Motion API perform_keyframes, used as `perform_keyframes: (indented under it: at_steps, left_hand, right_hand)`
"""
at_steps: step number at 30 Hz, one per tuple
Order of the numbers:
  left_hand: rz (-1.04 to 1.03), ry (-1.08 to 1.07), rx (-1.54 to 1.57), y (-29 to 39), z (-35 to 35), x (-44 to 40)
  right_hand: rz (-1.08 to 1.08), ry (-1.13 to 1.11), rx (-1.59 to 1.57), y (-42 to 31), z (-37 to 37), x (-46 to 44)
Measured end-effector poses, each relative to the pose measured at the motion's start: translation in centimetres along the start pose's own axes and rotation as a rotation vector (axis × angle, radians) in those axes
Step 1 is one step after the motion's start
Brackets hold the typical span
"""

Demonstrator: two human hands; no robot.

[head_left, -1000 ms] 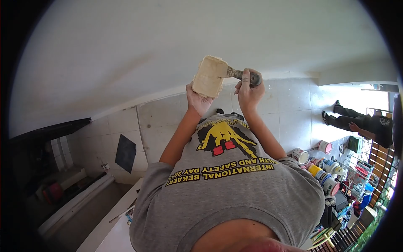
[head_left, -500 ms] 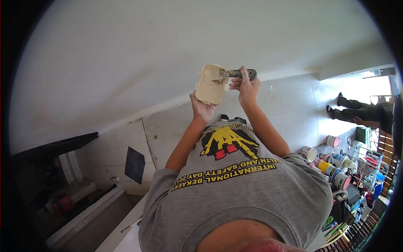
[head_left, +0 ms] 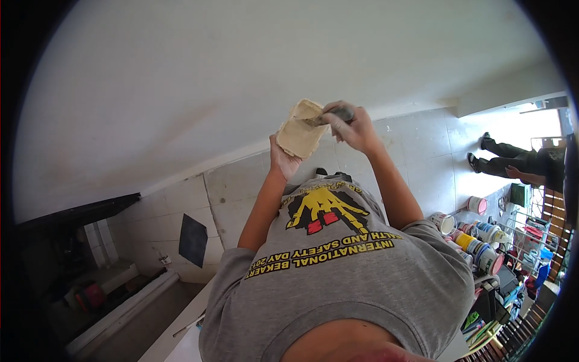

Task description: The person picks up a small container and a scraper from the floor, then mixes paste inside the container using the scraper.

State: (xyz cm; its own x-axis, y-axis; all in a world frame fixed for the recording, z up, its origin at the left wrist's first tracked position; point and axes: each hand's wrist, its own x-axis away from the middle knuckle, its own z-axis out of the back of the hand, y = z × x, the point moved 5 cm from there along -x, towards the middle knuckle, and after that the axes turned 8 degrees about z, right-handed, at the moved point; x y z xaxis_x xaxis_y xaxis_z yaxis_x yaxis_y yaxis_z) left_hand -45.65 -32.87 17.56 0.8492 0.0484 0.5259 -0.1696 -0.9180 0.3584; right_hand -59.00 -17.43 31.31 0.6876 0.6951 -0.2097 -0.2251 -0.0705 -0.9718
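My left hand (head_left: 284, 163) is wrapped round the lower left edge of a shallow rectangular tray (head_left: 292, 143) coated with pale cream putty. The tray is tilted in front of my chest, close to the wall. In my right hand (head_left: 360, 133) is a putty knife (head_left: 342, 113), gripped by its dark handle. Its blade reaches into the upper part of the tray, against the putty; the blade's tip is hard to make out.
A pale wall (head_left: 211, 66) fills the upper view above a tiled floor (head_left: 398, 145). Several paint buckets (head_left: 476, 244) and assorted tools crowd the right side. Beyond stands another person (head_left: 518, 160). A dark square sheet (head_left: 193, 240) lies on the floor at left.
My right hand has turned over, with its back now upward and the knife's handle tilted differently. The tray has shifted slightly down and left, and the blade sits nearer its upper edge.
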Motion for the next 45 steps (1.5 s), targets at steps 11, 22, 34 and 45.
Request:
perform_keyframes:
  at_steps: [11, 22, 34, 45]
  left_hand:
    - [-0.02, -0.001, -0.01, 0.2, -1.6, 0.2]
    - [0.023, 0.02, -0.035, 0.2, -0.1, -0.2]
    - [0.005, -0.004, -0.035, 1.9, -0.3, 1.0]
    - [0.041, -0.147, -0.127, 6.1, 1.6, -0.5]
  right_hand:
    - [0.286, 0.064, 0.515, -3.4, -1.1, 2.3]
    - [0.381, -0.106, 0.651, -3.4, -3.4, 0.6]
    - [0.399, -0.082, 0.639, -6.0, -3.8, 1.6]
    - [0.353, -0.228, 0.723, -6.6, -13.4, 3.1]
